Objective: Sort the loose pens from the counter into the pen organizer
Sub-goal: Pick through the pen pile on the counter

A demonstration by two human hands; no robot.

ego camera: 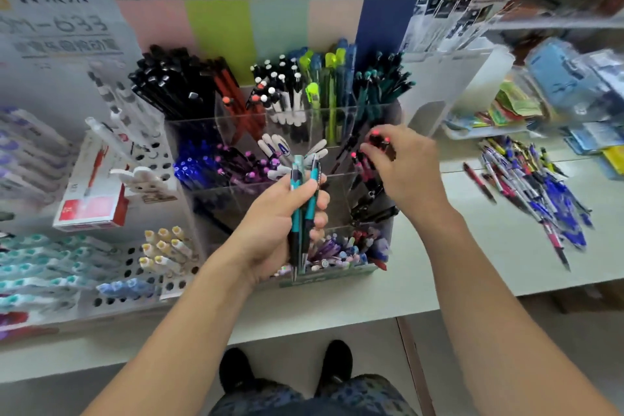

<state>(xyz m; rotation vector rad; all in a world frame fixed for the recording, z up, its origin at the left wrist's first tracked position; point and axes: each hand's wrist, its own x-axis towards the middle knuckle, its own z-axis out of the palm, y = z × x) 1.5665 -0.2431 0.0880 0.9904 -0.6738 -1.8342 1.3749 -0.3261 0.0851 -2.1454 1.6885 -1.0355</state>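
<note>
**A:** What is the left hand (287, 213) doing?

**B:** Its fingers are curling round a small bundle of teal-and-black click pens (303, 213), holding them nearly upright, tips pointing down, in front of the clear acrylic tiered pen organizer (341, 192) that is standing on the pale green counter (422, 280).

**A:** And the right hand (405, 169)?

**B:** It is reaching into a right-side compartment of the organizer, fingers bent downward among the black pens with pink-red ends (366, 164) sitting there. The fingertips are touching those pens, but motion blur is hiding whether they are actually pinching one, so I cannot tell.

**A:** Where are the loose pens lying?

**B:** A scattered heap of blue, white and pink pens (537, 192) is lying on the counter to the right, well apart from the organizer.

**A:** Anything else nearby?

**B:** A white perforated pen rack (158, 263) is standing just left of the organizer, and a small red-and-white box (94, 192) is leaning against it.
</note>
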